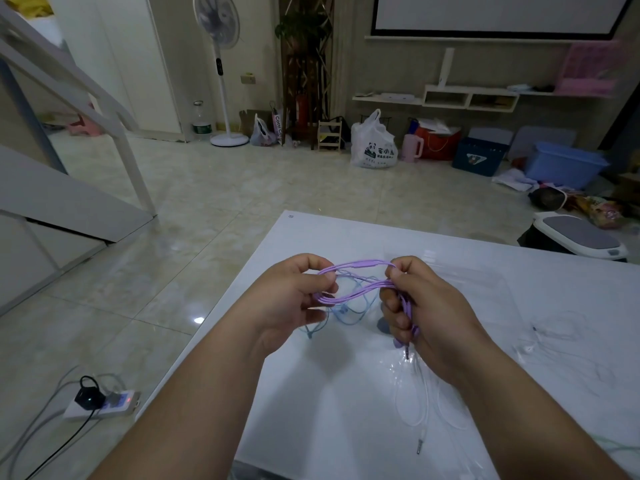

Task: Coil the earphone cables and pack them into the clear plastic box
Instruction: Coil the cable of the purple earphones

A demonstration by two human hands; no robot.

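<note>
A purple earphone cable (360, 278) is stretched in several loops between my two hands, above the white table (346, 393). My left hand (294, 299) pinches the loops' left end. My right hand (419, 306) grips the right end, and the cable's tail and plug hang below its fingers. Under the hands a light blue earphone cable (349, 308) lies loose on the table. A white earphone cable (420, 403) lies nearer me, and another white one (554, 332) lies at the right. The clear plastic box (450, 271) is faint behind my right hand; its outline is hard to tell.
The table's left edge runs diagonally beside my left forearm. On the tiled floor at the left lies a power strip (104, 405) with cables. A standing fan (221, 64), bags and blue bins (564, 162) line the far wall.
</note>
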